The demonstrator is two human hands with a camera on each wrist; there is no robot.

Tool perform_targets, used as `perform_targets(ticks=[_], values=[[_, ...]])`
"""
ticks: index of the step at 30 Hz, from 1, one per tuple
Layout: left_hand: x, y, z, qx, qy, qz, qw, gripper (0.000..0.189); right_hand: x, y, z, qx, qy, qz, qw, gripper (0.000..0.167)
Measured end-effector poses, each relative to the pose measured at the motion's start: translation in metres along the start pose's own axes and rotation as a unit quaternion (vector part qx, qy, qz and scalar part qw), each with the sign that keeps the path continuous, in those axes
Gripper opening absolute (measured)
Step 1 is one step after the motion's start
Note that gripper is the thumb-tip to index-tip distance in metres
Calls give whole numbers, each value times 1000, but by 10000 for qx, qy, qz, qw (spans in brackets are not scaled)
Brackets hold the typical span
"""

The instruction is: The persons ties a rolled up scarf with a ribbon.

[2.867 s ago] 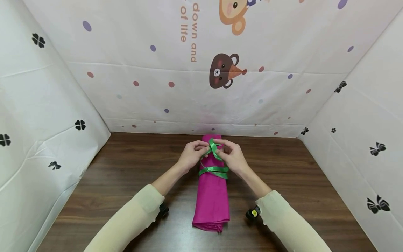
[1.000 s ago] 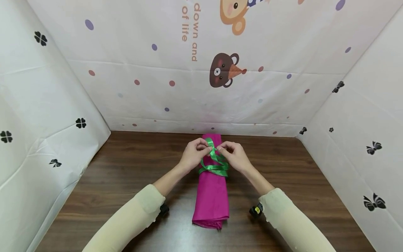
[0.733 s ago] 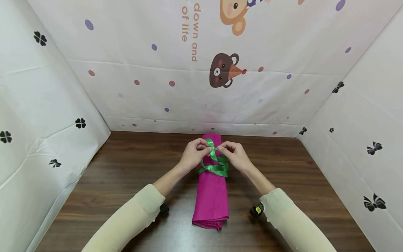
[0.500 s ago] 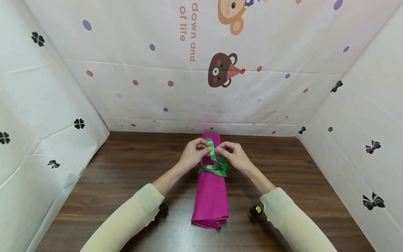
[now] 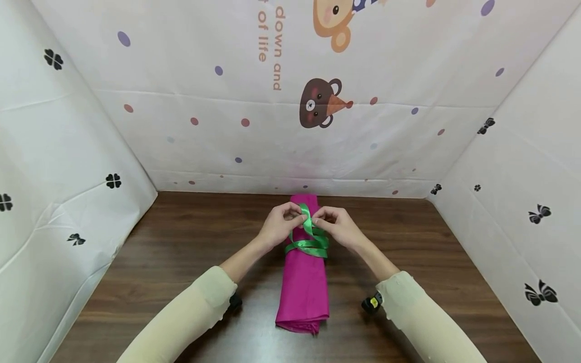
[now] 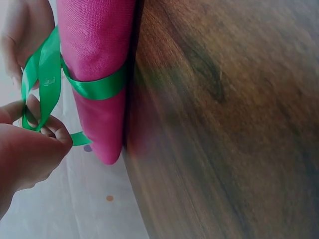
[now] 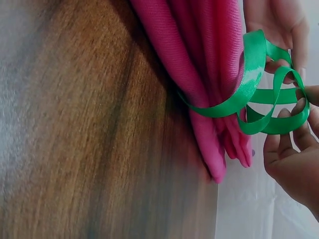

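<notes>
A magenta cloth roll (image 5: 303, 292) lies lengthwise on the brown wooden table. Around its upper part runs a glossy green ribbon (image 5: 313, 244) in several loose bands. My left hand (image 5: 279, 224), left of the roll's far end, pinches the ribbon between thumb and fingers. Opposite it, my right hand (image 5: 339, 227) has its thumb and fingertips together on the ribbon, close to the left fingertips. In the right wrist view, the ribbon forms open loops between the hands above the cloth, with the right hand (image 7: 294, 159) nearer. Fingertips partly hide where the strands cross.
A white printed sheet (image 5: 218, 146) stands behind the table's far edge, close to the roll's far end. White sheets also rise at the left (image 5: 68, 201) and right (image 5: 508, 201). Black wrist devices sit under both sleeves, the right one (image 5: 372, 303) with a yellow mark.
Since the earliest frame, my right fingers have drawn back from the roll's top, and the ribbon lies differently between the hands. Within the last second, the right fingertips shift slightly; both hands stay close together.
</notes>
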State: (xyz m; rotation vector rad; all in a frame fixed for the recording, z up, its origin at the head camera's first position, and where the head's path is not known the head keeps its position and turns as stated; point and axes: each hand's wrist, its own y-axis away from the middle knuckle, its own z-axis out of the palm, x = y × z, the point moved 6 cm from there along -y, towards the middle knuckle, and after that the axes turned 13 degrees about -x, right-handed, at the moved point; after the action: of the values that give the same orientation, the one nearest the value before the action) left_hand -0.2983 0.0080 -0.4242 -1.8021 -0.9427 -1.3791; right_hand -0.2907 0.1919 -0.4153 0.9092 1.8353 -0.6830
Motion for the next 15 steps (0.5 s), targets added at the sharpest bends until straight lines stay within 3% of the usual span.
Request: perform_targets(ticks=[15], values=[[-6, 0, -6, -150, -56, -153, 9998, 12, -1, -1, -1, -106, 88, 33, 9999, 13]])
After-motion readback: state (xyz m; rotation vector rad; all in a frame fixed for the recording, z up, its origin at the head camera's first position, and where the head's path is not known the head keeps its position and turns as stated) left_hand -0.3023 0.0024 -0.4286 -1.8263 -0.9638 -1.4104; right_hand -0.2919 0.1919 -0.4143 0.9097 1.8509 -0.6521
